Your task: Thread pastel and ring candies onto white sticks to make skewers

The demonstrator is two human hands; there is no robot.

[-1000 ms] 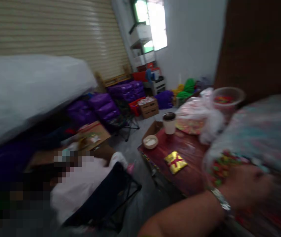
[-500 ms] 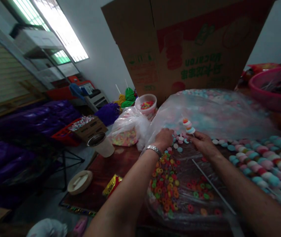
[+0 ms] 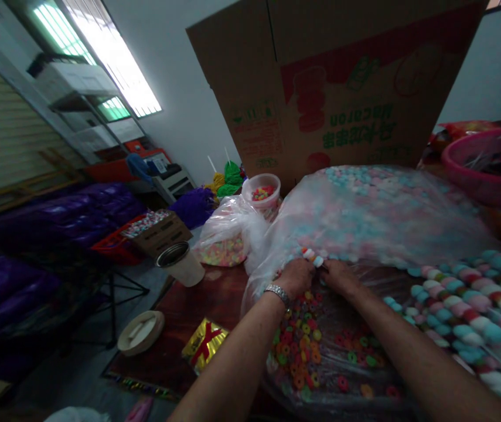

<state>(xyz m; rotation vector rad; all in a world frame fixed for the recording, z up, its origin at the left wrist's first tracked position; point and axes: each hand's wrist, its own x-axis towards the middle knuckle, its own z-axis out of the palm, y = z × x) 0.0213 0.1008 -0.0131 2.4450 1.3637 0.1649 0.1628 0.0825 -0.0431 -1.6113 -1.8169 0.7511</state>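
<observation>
My right hand (image 3: 338, 278) is closed around the stick of a short candy skewer (image 3: 312, 257), threaded with white, orange and pale blue pieces. My left hand (image 3: 297, 278), a metal watch on its wrist, is curled right beside the skewer. Its fingertips are turned away, so whatever they grip is hidden. Close behind both hands bulges a big clear bag of pink, blue and white marshmallows (image 3: 364, 211). Colourful ring candies (image 3: 305, 346) lie on clear plastic below my hands.
Finished marshmallow skewers (image 3: 465, 299) are piled at right. At left stand a plastic cup (image 3: 184, 266), a round shallow container (image 3: 141, 333) and a gold packet (image 3: 206, 343). A tied candy bag (image 3: 224, 246), a tub (image 3: 261, 190), a pink basin (image 3: 487, 170) and a large cardboard box (image 3: 333, 88) stand behind.
My right hand has moved left and down with the skewer, now close to my left hand. My left hand has drawn slightly nearer. The marshmallow bag's edge now hangs lower over the loose marshmallows.
</observation>
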